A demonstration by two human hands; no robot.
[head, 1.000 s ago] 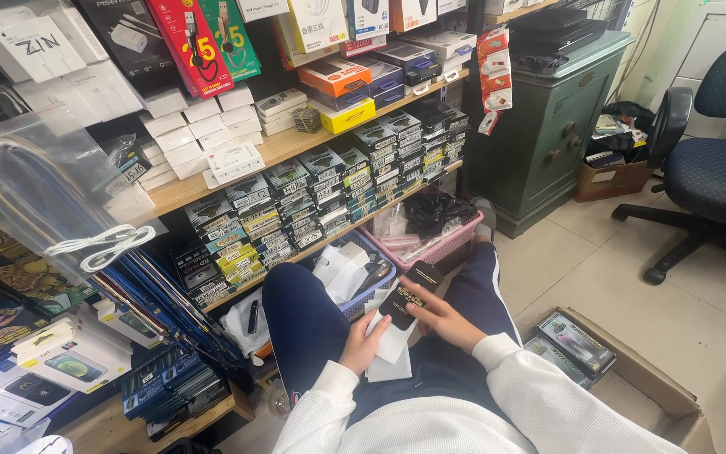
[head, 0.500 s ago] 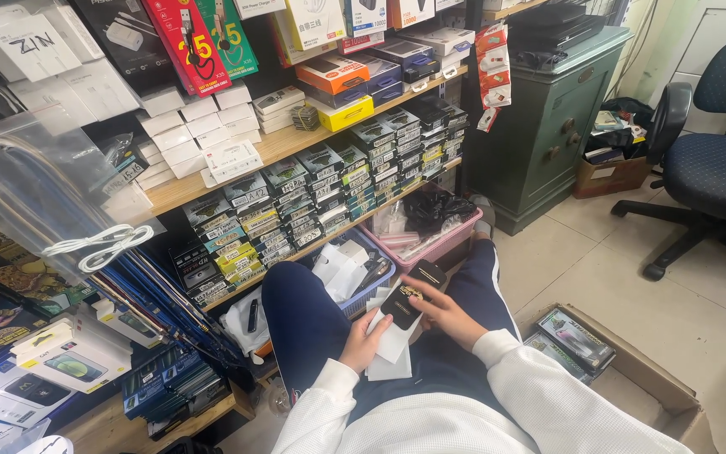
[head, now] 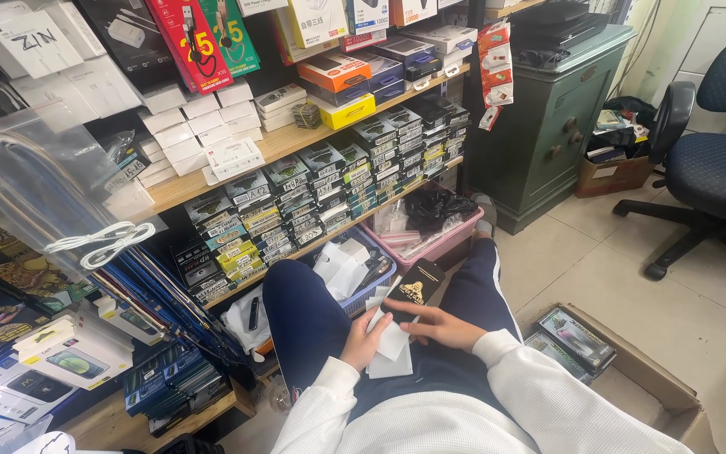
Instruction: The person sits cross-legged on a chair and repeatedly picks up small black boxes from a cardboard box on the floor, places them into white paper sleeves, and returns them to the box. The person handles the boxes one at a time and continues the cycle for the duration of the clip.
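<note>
Left hand: your left hand lies on your lap, fingers curled loosely over the near edge of the white paper sheets; it touches them, but whether it pinches them you cannot tell from here.
Right hand: your right hand is laid flat, fingers stretched toward your left hand, resting over the lower end of the black packet with gold print and the top of the papers. It presses rather than clasps, no closed grip visible.
Black packet: just beyond your right fingertips, tilted, its far end pointing away from you toward the shelves.
Papers: between the two hands, partly under both, lying on your dark blue trousers.
Beyond the hands: a blue basket with white wrappers just past the packet, and a pink tray with a black bag next to it.
Right of your right hand: an open cardboard box on the tiled floor, small boxed items inside.
Left of your left hand: wooden shelves stacked with small packaged goods.
</note>
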